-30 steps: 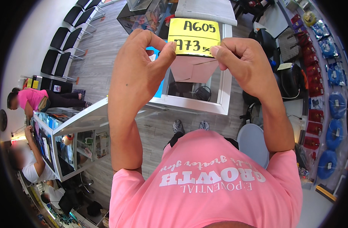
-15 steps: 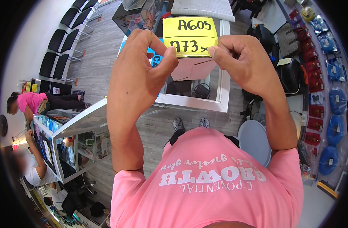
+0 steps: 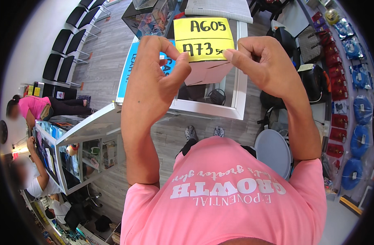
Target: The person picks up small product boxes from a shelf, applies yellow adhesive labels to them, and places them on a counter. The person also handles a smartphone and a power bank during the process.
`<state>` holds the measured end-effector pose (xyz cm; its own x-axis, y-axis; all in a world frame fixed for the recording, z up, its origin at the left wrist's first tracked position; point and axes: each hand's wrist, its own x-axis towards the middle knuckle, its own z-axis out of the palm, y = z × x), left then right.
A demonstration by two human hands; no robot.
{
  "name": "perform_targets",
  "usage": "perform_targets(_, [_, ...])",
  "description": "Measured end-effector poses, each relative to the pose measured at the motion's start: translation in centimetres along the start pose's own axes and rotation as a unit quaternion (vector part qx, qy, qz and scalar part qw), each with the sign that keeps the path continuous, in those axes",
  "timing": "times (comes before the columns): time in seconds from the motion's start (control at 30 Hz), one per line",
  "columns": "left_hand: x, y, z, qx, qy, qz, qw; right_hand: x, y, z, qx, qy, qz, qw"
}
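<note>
A bright yellow label (image 3: pixel 203 32) with black handwriting in two rows covers the upper part of a pale pink-white box (image 3: pixel 207 72). My left hand (image 3: pixel 154 73) is closed in a pinch, thumb and forefinger at the label's lower left corner. At the lower right corner, the thumb of my right hand (image 3: pixel 264 61) presses on the label, its forefinger curled behind. Both hands hide what their other fingers touch. Below the label, the box's lower face shows a slit-like line.
The box is above a white-framed glass counter (image 3: pixel 203 109) with a blue printed sheet (image 3: pixel 129 67) on it. A clear bin (image 3: pixel 150 20) and a white pad (image 3: pixel 217 9) lie beyond. A grey round stool (image 3: pixel 272 153) stands right. Two people (image 3: pixel 34 108) are at another display case (image 3: pixel 79 153).
My left hand has shifted slightly right and down, showing more of the label's lower row and of the blue sheet. The right hand stays at its corner.
</note>
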<state>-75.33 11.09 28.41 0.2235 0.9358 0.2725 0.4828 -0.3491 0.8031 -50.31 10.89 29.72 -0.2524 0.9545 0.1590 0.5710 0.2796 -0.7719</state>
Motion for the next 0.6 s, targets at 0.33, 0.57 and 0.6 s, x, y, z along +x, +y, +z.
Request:
perform_targets(0.33, [0.3,-5.2,0.9,-0.278,0.02,0.048,0.959,0.5,3.1,-0.7,0.045,0.119,-0.187,0.974])
perform_targets(0.57, [2.8,-6.4,0.6,-0.073,-0.005,0.263,0.962,2.3,4.1,1.5,-0.056,0.077,-0.358,0.929])
perform_targets(0.6, [3.2,-6.7,0.6,-0.071,-0.011,0.282,0.957,2.7,4.4,1.7,-0.062,0.079,-0.364,0.926])
